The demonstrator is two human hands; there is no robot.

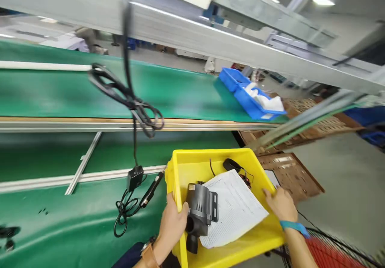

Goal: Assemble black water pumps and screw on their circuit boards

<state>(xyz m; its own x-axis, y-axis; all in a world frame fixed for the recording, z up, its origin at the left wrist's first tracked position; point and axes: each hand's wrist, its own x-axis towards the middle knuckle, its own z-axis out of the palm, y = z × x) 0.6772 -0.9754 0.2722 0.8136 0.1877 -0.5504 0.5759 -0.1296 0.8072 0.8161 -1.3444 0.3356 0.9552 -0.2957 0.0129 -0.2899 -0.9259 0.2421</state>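
Note:
A yellow plastic bin point(210, 154) is held between my two hands at the lower right. My left hand point(173, 222) grips its left wall, thumb over the rim. On the opposite wall, my right hand point(281, 204) is closed round the rim, with a blue band at the wrist. Inside lie a black plastic blower-like housing point(198, 208) with a round outlet, a printed paper sheet point(233, 208), and a black part with thin wires point(233, 166) near the back wall. The paper hides part of the bin's floor.
Left of the bin, a black adapter point(135, 178) and a car plug point(152, 190) rest on the green bench point(75, 220). A coiled black cable point(129, 99) hangs in front of the shelf. Blue trays point(252, 99) sit on the shelf; brown cardboard point(293, 176) lies at right.

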